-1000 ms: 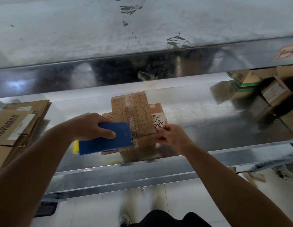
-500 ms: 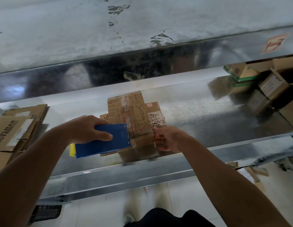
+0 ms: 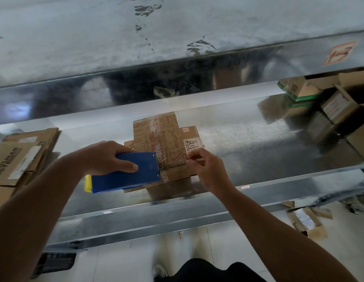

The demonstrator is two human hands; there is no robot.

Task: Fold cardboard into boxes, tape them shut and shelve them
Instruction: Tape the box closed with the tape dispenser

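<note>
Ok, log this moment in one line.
taping; left hand grips blue tape dispenser on cardboard box; right hand pinches box edge; box on metal shelf

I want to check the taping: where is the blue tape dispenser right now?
In the head view, left of centre: the left hand holds the blue tape dispenser against the near left part of the cardboard box on the metal shelf.

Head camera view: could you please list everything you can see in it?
Printed brown cardboard box: one, brown with red print, mid-shelf.
Blue plastic tape dispenser: one, blue with yellow end, over the box's left part.
Flattened cardboard sheets: a stack, brown, shelf's left end.
Assembled cardboard boxes: several, brown, shelf's right end.
Shiny metal shelf: one, silver, across the view.
Left hand: grips the dispenser.
Right hand: pinches at the box's right edge.
</note>
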